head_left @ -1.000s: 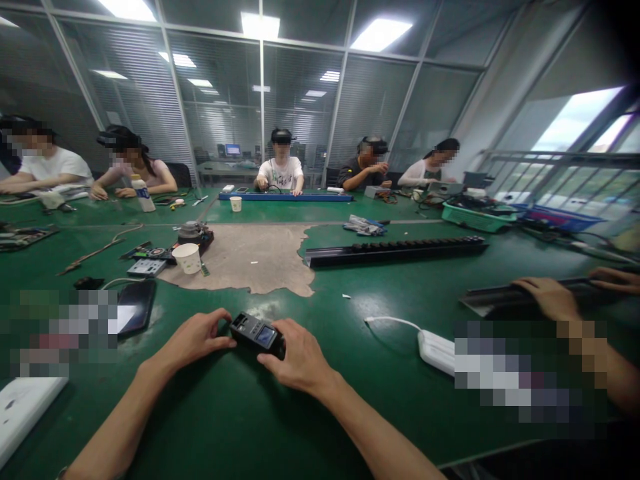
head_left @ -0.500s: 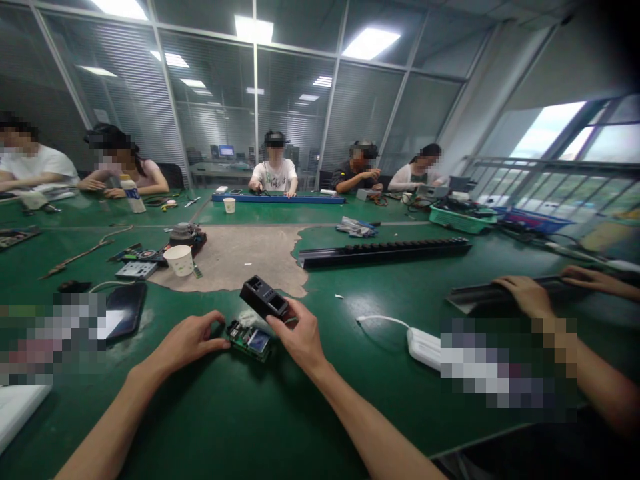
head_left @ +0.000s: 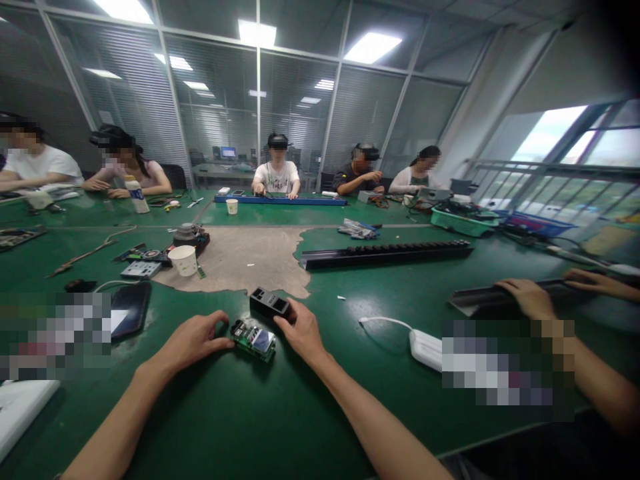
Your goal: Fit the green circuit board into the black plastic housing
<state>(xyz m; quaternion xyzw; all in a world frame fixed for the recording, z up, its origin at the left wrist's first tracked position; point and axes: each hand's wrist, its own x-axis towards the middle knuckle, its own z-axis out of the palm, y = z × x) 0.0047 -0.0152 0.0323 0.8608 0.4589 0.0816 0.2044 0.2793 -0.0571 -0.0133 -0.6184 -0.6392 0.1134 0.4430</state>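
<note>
1. A glass partition (head_left: 300,87) backs the room, with ceiling lights glowing behind its panes.
2. A long green table (head_left: 225,420) spans the foreground, a ragged brown patch (head_left: 245,253) showing in its surface.
3. Across it, a co-worker in a white T-shirt (head_left: 276,179) sits with both hands at a blue bar (head_left: 310,199), other people seated to either side.
4. A black rail (head_left: 390,256), topped by a row of dark pieces, lies right of the patch; at far right, a neighbour's hand (head_left: 529,297) rests on another dark rail (head_left: 477,301).
5. A green basket (head_left: 463,223) of dark items stands toward the window.
6. The wearer's right hand (head_left: 303,330) grips the near end of a black housing (head_left: 265,302) between thumb and fingers. The left hand (head_left: 197,339) is curled at the left end of a circuit board (head_left: 247,342); whether it pinches the board cannot be told.
7. A dark phone (head_left: 134,308) lies left of that hand.
8. The housing, its top pierced by openings, is just beyond the board.
9. The bare board rests on the table between the two hands, its small screen (head_left: 263,341) facing up.
</note>
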